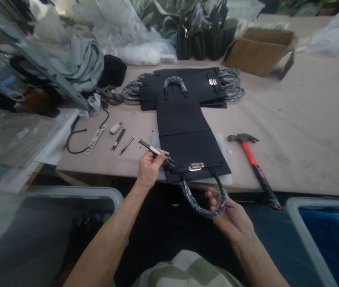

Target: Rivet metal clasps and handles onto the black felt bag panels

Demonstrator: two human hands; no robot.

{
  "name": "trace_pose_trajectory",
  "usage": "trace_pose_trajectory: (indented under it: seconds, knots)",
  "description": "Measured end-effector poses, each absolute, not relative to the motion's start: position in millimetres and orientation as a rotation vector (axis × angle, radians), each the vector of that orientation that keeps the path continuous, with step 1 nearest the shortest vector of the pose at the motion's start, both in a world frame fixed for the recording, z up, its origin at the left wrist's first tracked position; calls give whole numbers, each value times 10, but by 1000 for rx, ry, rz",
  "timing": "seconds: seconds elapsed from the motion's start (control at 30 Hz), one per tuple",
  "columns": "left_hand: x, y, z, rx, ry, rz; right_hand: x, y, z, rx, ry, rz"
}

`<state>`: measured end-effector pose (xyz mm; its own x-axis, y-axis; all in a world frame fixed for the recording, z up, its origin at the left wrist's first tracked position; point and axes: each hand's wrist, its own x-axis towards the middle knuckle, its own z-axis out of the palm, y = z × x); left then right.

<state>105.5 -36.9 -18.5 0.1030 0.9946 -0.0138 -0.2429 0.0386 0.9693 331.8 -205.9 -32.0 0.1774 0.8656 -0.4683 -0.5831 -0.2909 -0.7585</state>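
My left hand (150,167) is closed on a metal punch-like tool (150,147), held slanting beside the left edge of a black bag panel (187,147). The panel lies flat over the table's front edge, with a metal clasp (196,166) near its lower end. A plastic-wrapped handle (197,207) hangs off that end, and my right hand (224,209) has its fingers curled around the handle's right side. Another wrapped handle (175,81) arches at the panel's far end, which rests on a stack of black panels (148,93).
A red-and-black hammer (254,163) lies right of the panel. Left are a small blade (118,139), a thin rod (126,146) and a white bottle (116,128). Behind stand a cardboard box (259,52) and black bags (199,40). Bins flank me, left (112,193) and right (294,215).
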Motion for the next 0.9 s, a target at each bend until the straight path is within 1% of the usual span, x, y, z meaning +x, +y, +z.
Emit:
trace_pose_trajectory:
  seconds: [0.13, 0.23, 0.37, 0.47, 0.67, 0.8, 0.9]
  knots:
    - [1062, -475, -239, 1213, 961, 1153, 3369, -2122, -469, -1074, 2, 1768]
    - [1052, -544, -246, 1353, 984, 1142, 3200, -2014, -535, -1008, -99, 1839]
    - [1023, -552, -246, 1395, 979, 1116, 2858, -1754, -486, -903, -300, 1825]
    - [1008, -563, -235, 1396, 961, 1108, 2669, -1636, -403, -877, -327, 1772]
    - [999, -683, -119, 1257, 949, 1093, 2568, -1634, -287, -1017, -387, 1685]
    - [1004, -739, 6, 1214, 940, 1151, 2579, -1604, -222, -906, -317, 1758]
    - [1009, -757, 75, 1261, 969, 1131, 2550, -1541, -187, -790, -256, 1803]
